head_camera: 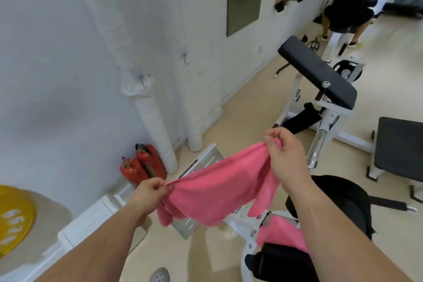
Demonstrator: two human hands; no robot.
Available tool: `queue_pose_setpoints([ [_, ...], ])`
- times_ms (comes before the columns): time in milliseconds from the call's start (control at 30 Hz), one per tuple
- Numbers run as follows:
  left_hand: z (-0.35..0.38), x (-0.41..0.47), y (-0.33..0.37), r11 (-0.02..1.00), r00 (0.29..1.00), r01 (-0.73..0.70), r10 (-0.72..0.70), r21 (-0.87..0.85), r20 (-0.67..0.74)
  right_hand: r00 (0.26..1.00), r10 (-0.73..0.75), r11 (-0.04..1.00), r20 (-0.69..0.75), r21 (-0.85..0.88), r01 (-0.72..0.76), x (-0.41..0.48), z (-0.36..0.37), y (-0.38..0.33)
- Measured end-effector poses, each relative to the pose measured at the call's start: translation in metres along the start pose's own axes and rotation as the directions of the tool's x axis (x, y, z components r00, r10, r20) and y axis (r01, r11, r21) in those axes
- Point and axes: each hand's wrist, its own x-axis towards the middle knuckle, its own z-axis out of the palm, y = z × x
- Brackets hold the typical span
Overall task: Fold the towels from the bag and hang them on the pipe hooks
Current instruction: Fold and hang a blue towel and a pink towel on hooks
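Pink towel point(219, 188) held mid-frame, stretched between both hands; long axis run from lower left up to right. One end of top edge pinched by fingers of left hand point(150, 192), other end by fingers of right hand point(286, 155); remainder hung slack below.

Pipe hook point(143, 78) seen up-left of towel, well apart; left hand judged nearer.

Second pink towel point(280, 234) seen above black bag point(270, 261), lower right, partly hidden by right forearm. Hook shape blurred; fold layers not discernible.
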Motion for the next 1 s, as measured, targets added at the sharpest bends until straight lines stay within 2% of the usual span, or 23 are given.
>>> queue_pose_setpoints([
  [67,-0.021,0.005,-0.007,0.999,0.998,-0.038,0.037,-0.029,-0.046,0.997,0.011,0.999,0.078,-0.037,-0.008,-0.003,0.035,-0.006],
  [200,-0.065,0.011,0.007,0.979,0.98,-0.199,0.199,-0.036,-0.016,0.959,0.021,0.997,0.284,-0.072,0.0,-0.021,0.121,-0.033],
  [300,-0.1,0.01,0.024,0.943,0.939,-0.328,0.332,-0.064,0.093,0.835,0.047,0.998,0.548,-0.068,-0.012,-0.041,0.195,-0.055],
  [367,-0.127,0.014,0.03,0.927,0.911,-0.361,0.373,-0.097,0.174,0.776,0.027,0.999,0.631,-0.041,-0.001,-0.049,0.238,-0.072],
  [533,-0.198,0.04,0.002,0.94,0.923,-0.336,0.341,-0.06,0.176,0.788,-0.024,0.984,0.615,-0.126,0.129,-0.047,0.304,-0.108],
  [700,-0.243,0.056,-0.044,0.978,0.976,-0.202,0.198,0.045,0.088,0.831,-0.04,0.966,0.554,-0.191,0.174,-0.036,0.349,-0.124],
  [767,-0.259,0.057,-0.059,0.986,0.986,-0.156,0.153,0.055,0.059,0.85,-0.035,0.972,0.526,-0.179,0.15,-0.029,0.361,-0.127],
  [867,-0.282,0.057,-0.076,0.996,0.997,-0.081,0.081,-0.025,0.008,0.881,-0.001,0.985,0.473,-0.152,0.083,-0.016,0.375,-0.129],
  [1000,-0.301,0.057,-0.081,0.971,0.994,-0.003,-0.023,-0.24,-0.107,0.902,0.006,0.988,0.431,-0.144,0.062,-0.003,0.389,-0.133],
])
